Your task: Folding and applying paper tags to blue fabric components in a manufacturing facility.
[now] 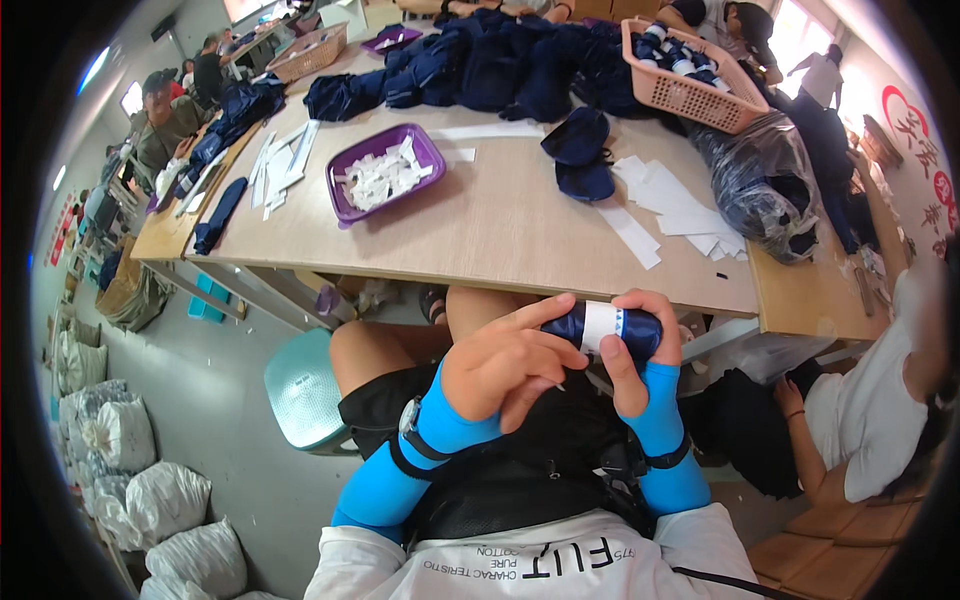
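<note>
In front of my lap, just off the table's near edge, I hold a navy cloth roll [643,333] wrapped with a white paper band [601,327] that has a blue-patterned edge. My right hand [640,365] grips its right end, thumb in front and fingers over the top. My left hand [510,360] is at the other end, one fingertip on top and another below the roll; its remaining fingers are partly curled. Ahead on the table [480,220], a purple basket [345,212] holds many small white paper pieces.
Loose navy cloth pieces [582,155] and white paper strips [675,205] lie on the table. Farther back are a navy cloth heap [480,70] and a pink basket [690,98] of banded rolls. A plastic bag [765,185] and a co-worker [870,400] are at right; a stool [305,385] is at left.
</note>
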Tool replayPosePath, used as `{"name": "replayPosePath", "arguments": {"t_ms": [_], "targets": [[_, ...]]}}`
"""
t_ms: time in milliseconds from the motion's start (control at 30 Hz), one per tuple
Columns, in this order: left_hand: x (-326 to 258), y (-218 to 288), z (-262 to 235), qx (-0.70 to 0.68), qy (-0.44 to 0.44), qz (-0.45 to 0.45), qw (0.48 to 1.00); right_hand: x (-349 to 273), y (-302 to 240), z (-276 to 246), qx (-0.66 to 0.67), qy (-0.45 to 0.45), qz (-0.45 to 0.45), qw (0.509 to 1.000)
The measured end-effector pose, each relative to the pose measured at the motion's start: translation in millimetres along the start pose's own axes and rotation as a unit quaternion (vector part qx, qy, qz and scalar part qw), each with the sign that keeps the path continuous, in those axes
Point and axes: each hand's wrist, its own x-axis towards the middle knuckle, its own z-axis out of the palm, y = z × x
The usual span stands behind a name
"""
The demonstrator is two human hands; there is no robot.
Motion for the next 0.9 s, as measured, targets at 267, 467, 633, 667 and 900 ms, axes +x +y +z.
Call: {"name": "replayPosePath", "arguments": {"t_ms": [267,467,633,667,900], "targets": [[-10,2,-36,-0.041,0.094,-0.291,0.951,-5,18,-31,0.071,-0.035,0.027,0.997],[-29,-76,-120,-0.017,-0.041,-0.517,0.855,-27,62,-72,-0.113,-0.142,0.066,0.981],[-23,-163,-159,0.272,0.270,-0.202,0.901,1,-46,-119,-0.198,-0.027,-0.008,0.980],[-3,-169,-158,0.318,0.220,-0.195,0.901,6,-59,-132,-0.209,0.037,-0.030,0.977],[3,-143,-112,0.449,0.129,-0.099,0.879,55,50,-124,-0.258,0.027,-0.059,0.964]]}}
